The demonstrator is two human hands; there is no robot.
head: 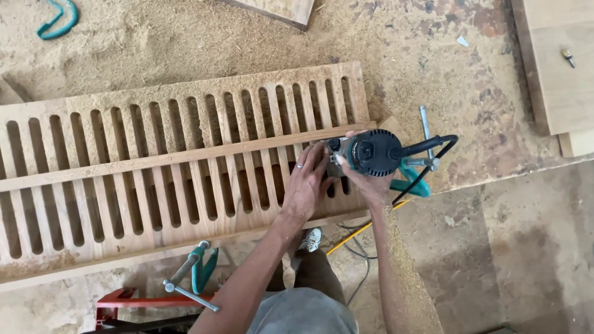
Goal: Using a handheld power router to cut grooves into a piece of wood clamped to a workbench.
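Observation:
A long wooden panel [154, 124] cut with many parallel slots lies across the sawdust-covered bench. A thin straight batten [124, 164] lies lengthwise over its middle. At the panel's right end stands a dark teal and black hand router [371, 151] with a black cable running off to the right. My right hand [365, 182] grips the router's body from below. My left hand [307, 179], with a ring on one finger, is pressed against the router's base and the panel beside it.
A teal clamp [408, 182] holds the panel's right end and another teal clamp [198, 272] sits at the near edge. A red tool [133, 302] lies lower left. Wood boards [560, 68] are at the right, and a yellow cord [352, 235] runs beneath.

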